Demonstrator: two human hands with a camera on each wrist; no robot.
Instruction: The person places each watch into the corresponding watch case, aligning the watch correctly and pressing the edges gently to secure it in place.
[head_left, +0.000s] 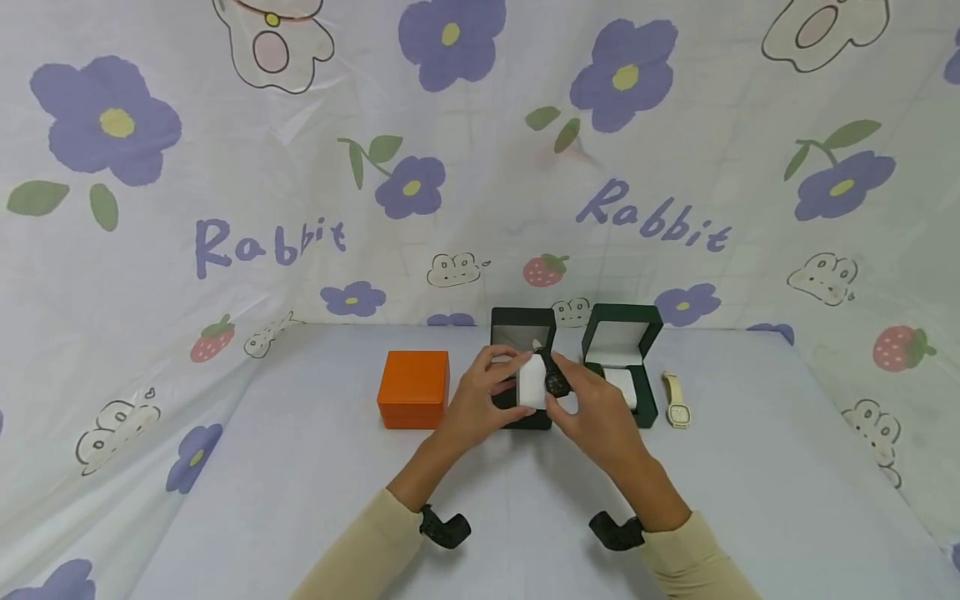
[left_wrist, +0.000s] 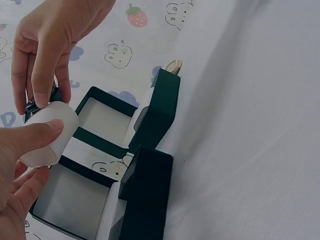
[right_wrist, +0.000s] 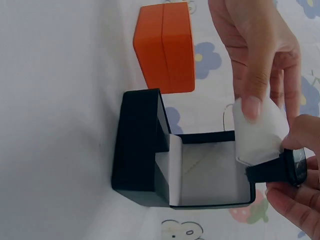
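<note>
My left hand (head_left: 471, 402) holds a white watch cushion (head_left: 532, 385) between thumb and fingers, above an open black watch box (head_left: 529, 422). Beside the cushion, my right hand (head_left: 606, 418) grips a black wristwatch (head_left: 557, 383). In the right wrist view the watch's dark strap (right_wrist: 267, 171) reaches across the cushion's lower end (right_wrist: 257, 142), with the dial facing away from it. The left wrist view has the cushion (left_wrist: 60, 122) under the left thumb, while the right fingers (left_wrist: 45, 82) meet its far end and partly hide the watch.
An orange box (head_left: 412, 387) stands closed left of the black one. On the right, an open green box (head_left: 647, 404) has a white cushion (head_left: 621, 385) inside. Farther right lies a gold watch (head_left: 678, 414). A printed cloth (head_left: 480, 225) hangs behind the table.
</note>
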